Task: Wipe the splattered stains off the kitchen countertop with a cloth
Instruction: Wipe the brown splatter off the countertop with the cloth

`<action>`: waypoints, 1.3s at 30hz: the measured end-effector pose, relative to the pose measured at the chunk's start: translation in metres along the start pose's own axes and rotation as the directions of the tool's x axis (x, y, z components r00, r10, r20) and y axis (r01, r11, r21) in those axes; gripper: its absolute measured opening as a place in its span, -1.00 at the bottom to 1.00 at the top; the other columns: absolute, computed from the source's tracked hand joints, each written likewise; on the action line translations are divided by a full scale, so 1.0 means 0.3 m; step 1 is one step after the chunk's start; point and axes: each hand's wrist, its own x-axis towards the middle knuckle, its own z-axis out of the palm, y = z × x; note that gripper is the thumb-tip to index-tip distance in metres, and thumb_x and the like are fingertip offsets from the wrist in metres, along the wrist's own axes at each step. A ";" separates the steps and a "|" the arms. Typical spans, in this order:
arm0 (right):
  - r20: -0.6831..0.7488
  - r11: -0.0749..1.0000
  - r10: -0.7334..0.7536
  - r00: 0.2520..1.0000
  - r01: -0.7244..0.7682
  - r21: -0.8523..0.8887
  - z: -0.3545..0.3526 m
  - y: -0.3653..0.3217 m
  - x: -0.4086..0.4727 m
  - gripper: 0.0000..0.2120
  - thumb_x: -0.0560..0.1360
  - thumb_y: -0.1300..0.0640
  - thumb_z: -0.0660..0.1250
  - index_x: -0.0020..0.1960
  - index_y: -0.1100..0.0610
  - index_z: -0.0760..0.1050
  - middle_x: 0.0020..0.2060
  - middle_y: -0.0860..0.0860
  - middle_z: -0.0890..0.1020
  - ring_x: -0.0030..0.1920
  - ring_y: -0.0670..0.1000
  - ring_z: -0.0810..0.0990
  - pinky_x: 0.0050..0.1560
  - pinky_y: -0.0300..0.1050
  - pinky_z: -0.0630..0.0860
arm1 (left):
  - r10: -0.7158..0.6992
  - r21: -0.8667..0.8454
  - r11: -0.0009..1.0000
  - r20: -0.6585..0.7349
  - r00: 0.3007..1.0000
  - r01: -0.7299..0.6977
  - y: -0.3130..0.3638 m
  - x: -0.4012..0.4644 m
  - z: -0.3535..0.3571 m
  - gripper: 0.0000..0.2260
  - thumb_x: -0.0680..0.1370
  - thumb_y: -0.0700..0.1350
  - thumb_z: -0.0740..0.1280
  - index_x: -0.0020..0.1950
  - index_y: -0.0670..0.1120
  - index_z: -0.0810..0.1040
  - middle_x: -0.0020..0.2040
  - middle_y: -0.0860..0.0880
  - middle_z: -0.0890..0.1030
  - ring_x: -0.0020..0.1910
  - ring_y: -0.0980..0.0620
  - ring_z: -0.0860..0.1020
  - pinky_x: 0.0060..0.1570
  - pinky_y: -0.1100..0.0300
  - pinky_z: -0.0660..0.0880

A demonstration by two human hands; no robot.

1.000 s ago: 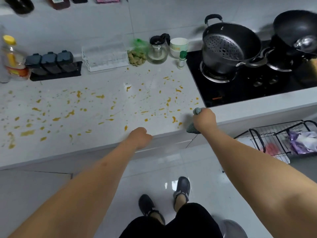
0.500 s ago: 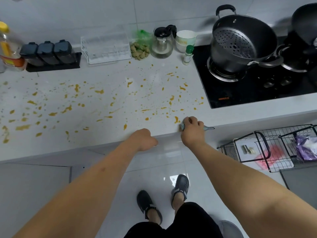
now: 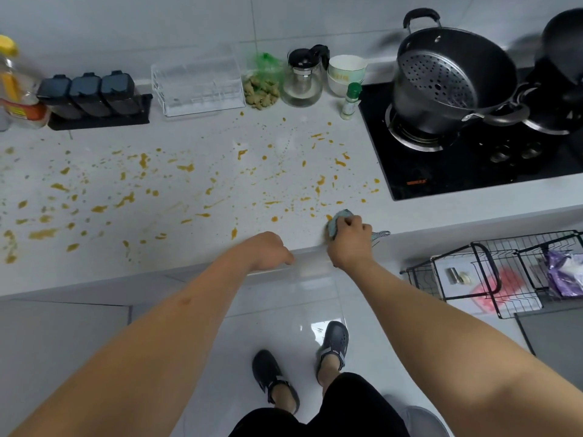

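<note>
Cloth (image 3: 335,224): a grey-green mesh rag, bunched under the right hand (image 3: 349,240) at the front edge of the bench (image 3: 189,266), just left of the black hob (image 3: 473,165). The fingers (image 3: 353,223) of that hand are curled down over the cloth and grip it. One wad of cloth shows beyond the fingertips on the far left side of the hand; a loose corner sticks out on the right, lying over the bench's front lip. The cloth touches the bench surface and sits against the nearest orange stains (image 3: 328,217).

The left hand (image 3: 268,250) rests on the front lip of the bench, to the left of the right hand and apart from it. Its fingers are curled into a loose fist and hold nothing.

Orange stains are spattered across most of the bench, from the left end to the strip beside the hob, thickest at the left and centre.

Along the back wall stand an oil bottle (image 3: 15,86), three dark jars (image 3: 90,93) on a black tray, a clear plastic box (image 3: 197,86), a glass jug (image 3: 303,80), stacked bowls (image 3: 346,72) and a small green-capped bottle (image 3: 350,100). A dark pot (image 3: 454,77) holding a perforated steamer plate sits on the hob. A wire rack (image 3: 492,272) stands on the floor to the right.
</note>
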 end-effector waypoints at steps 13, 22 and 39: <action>0.018 0.989 -0.088 0.996 0.085 0.125 -0.077 0.079 0.013 -0.63 0.40 0.29 0.38 0.21 0.20 0.54 0.09 0.18 0.51 0.07 0.24 0.52 -0.02 -0.03 0.51 | 0.053 0.031 0.998 0.056 0.997 -0.055 0.006 -0.011 -0.033 -0.39 0.58 0.05 0.38 0.59 -0.09 0.32 0.59 -0.07 0.29 0.52 -0.09 0.31 0.36 0.08 0.29; 0.085 0.982 -0.173 0.981 0.179 -0.068 0.010 -0.099 -0.009 -0.48 0.51 0.08 0.28 0.43 0.19 0.33 0.40 0.16 0.34 0.36 0.26 0.29 0.43 0.07 0.23 | -0.003 0.286 0.958 0.019 1.000 -0.003 -0.006 -0.007 -0.040 -0.59 0.62 0.02 0.31 0.34 -0.24 0.49 0.21 -0.12 0.50 0.03 -0.04 0.43 0.06 0.07 0.42; 0.093 0.991 0.015 0.996 -0.002 -0.132 -0.008 -0.047 0.054 -0.47 0.53 0.04 0.26 0.46 0.12 0.27 0.37 0.18 0.26 0.22 0.27 0.31 0.19 0.12 0.39 | -0.248 0.079 0.932 -0.575 0.780 0.354 -0.297 -0.071 -0.069 -0.60 0.57 0.07 0.33 0.24 -0.20 0.49 0.27 -0.21 0.46 0.18 -0.20 0.51 0.04 0.00 0.49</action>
